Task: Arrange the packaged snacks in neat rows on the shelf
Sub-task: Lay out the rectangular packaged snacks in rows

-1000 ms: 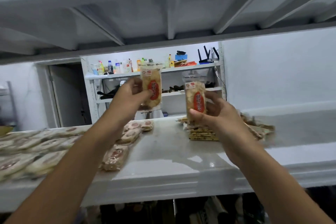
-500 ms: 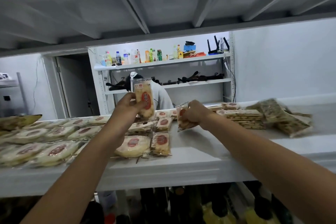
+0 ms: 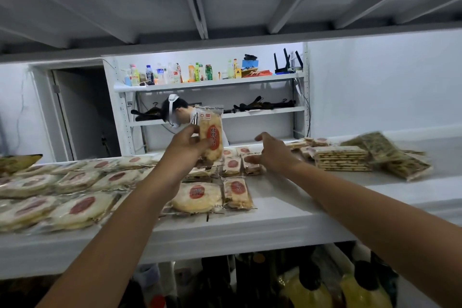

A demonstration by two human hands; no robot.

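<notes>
Above the white shelf [image 3: 287, 210], one long snack pack [image 3: 211, 136] is being held upright by the left hand [image 3: 186, 150], with the thumb and the curled fingers gripping its lower half. Just to the right, the right hand [image 3: 271, 155] is being held spread, palm down, over a small pack [image 3: 252, 167] at the back of a short column. Whether the fingertips are touching it cannot be told, because the picture is blurred there. Nearer the front edge, another small pack [image 3: 237, 194] is lying flat, just beside a round pack [image 3: 197, 197]. To the left, the shelf is being covered by rows of round packs [image 3: 80, 205]. Well apart to the right, a cracker stack [image 3: 341, 160] and loose green packs [image 3: 400, 162] are lying untidy.

By judgement, the placing step is being carried out, and the held pack is being prepared as the next one for the column. For the next move, it is probably to be turned flat and laid in line with its neighbours, without these being pushed.
</notes>
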